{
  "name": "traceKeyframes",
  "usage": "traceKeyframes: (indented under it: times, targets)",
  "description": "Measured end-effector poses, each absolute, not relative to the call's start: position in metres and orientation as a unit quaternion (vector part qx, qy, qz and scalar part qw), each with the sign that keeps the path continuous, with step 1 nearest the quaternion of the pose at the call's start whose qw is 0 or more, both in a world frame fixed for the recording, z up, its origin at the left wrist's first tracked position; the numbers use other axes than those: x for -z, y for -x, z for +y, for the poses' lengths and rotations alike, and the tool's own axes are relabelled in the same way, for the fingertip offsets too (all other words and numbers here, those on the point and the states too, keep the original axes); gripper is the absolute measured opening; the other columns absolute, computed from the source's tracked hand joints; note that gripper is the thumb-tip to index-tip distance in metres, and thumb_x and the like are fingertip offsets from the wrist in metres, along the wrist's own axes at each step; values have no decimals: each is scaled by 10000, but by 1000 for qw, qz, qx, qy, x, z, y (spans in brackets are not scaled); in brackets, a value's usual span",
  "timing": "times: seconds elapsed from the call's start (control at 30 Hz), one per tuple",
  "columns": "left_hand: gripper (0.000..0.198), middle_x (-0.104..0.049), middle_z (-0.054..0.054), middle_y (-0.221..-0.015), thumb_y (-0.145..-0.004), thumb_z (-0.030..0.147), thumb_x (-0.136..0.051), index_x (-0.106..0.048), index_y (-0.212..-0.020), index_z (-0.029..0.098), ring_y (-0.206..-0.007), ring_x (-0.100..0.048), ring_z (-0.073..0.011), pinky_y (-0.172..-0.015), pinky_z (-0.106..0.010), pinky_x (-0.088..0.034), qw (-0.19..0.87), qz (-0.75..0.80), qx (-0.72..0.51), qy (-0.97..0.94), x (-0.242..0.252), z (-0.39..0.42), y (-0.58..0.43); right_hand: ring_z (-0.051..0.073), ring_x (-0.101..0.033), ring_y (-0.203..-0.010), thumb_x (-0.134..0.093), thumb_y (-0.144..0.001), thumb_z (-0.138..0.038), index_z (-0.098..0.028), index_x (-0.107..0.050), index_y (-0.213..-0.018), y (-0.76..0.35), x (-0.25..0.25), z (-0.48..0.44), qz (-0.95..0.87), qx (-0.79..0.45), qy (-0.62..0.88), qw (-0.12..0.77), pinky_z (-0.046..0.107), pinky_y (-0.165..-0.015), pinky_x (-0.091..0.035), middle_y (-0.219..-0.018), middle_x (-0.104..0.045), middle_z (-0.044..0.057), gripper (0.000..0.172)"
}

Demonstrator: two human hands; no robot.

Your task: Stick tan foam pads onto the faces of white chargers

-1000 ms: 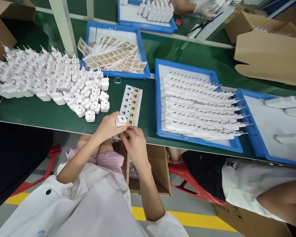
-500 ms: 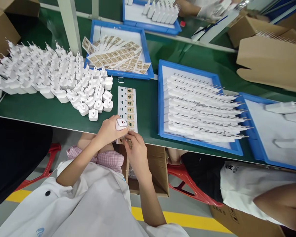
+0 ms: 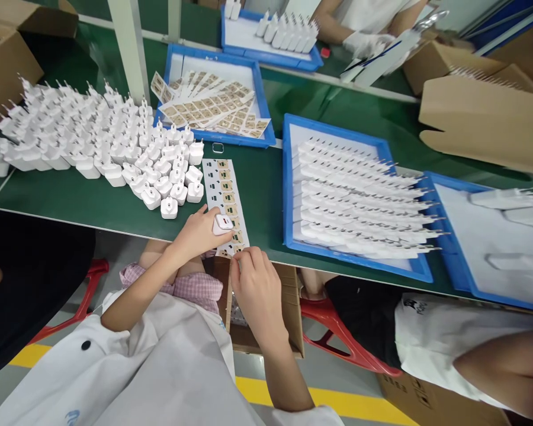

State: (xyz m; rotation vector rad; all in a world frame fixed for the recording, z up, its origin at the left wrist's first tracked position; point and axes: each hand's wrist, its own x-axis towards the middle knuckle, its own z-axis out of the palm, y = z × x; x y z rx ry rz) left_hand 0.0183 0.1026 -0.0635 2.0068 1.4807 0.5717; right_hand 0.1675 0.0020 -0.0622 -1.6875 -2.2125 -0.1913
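Head-worn view, forward and down onto left hand [image 3: 198,234] and right hand [image 3: 254,290], seemingly close

White is shown by the charger [image 3: 222,223], with a small red mark seen on its face. The label sheet [image 3: 217,189] is patterned with rows of tan squares on white, set beside small black marks. The tray [image 3: 285,195] is framed in bright blue and lined with white. Dark green is shown by the workbench top [image 3: 260,195]. A pink-and-white check is seen on the shirt [image 3: 173,287], and the white coat [image 3: 160,367] is marked by a black button [image 3: 86,345] and a blue logo [image 3: 72,417]. Red is shown by the chair frame [image 3: 350,349], and a yellow stripe [image 3: 253,389] is painted across the grey floor [image 3: 333,378].
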Motion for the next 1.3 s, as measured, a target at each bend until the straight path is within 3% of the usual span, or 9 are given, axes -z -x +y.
traceKeyframes:
  times: [0.2,0.33,0.53,0.7,0.8,0.93,1.0,1.1,1.3]
  targets:
    - [255,-713,-46,-910,-812,376,-742,-573,-932,228,-1152,-671,-327,-926,-395,-555,278,541,-220,-763,69,100,-18,175,-572,-677,-446,-1001,-157,-223,-546,-845,-191,48,-13,-775,-1,596,211,302,-594,-433,-809,-598,40,197]
    - [266,-740,-47,-927,-809,380,-757,-588,-947,229,-1122,-702,-320,-1037,-436,-526,280,534,-231,-763,69,98,-20,159,-602,-723,-551,-969,-256,-228,-582,-819,-206,54,-14,-666,-166,616,386,278,-641,-478,-827,-618,25,156]
    - [194,-749,-49,-973,-806,254,-736,-572,-905,228,-946,-731,-244,-952,-407,-557,263,511,-350,-740,74,91,-15,161,-579,-665,-751,-768,-453,-217,-583,-734,-178,86,14,-321,-424,556,639,349,-733,-514,-685,-576,-15,292]
    - [247,-740,-109,-1174,-803,233,-748,-519,-894,218,-1084,-735,-240,-855,-350,-592,192,455,-538,-683,62,63,11,156,-599,-705,-756,-729,-441,-204,-605,-716,-149,98,51,-271,-440,531,672,347,-778,-515,-689,-615,-13,282]
    - [224,-770,-36,-1007,-838,229,-748,-565,-967,217,-896,-765,-172,-786,-283,-595,239,459,-565,-643,51,41,18,136,-572,-675,-760,-696,-454,-205,-587,-680,-141,100,76,-247,-431,520,694,334,-771,-518,-664,-589,-29,304]
    - [306,-674,49,-757,-837,315,-797,-625,-1076,231,-612,-626,-94,-623,-211,-509,287,438,-575,-629,44,26,15,113,-546,-648,-767,-689,-449,-215,-565,-673,-136,85,91,-231,-418,505,719,338,-823,-535,-653,-536,-59,310]
    - [449,-656,17,-841,-816,470,-806,-610,-1143,232,-672,-605,-114,-651,-241,-500,335,392,-575,-636,44,22,13,107,-530,-634,-781,-710,-425,-216,-571,-679,-135,66,77,-244,-428,484,723,343,-832,-544,-652,-528,-62,297]
    - [627,-609,-49,-1013,-858,718,-622,-550,-1249,233,-839,-597,-176,-747,-320,-508,411,311,-569,-641,45,18,14,108,-503,-608,-767,-784,-374,-218,-582,-664,-137,30,35,-292,-464,444,708,323,-758,-540,-632,-508,-52,270]
    - [436,-562,-84,-1068,-1009,565,-434,-474,-1294,238,-1023,-574,-241,-826,-395,-536,421,218,-556,-683,44,13,11,114,-431,-538,-683,-872,-342,-213,-575,-659,-132,-6,-28,-373,-532,384,656,269,-534,-391,-620,-457,-27,271]
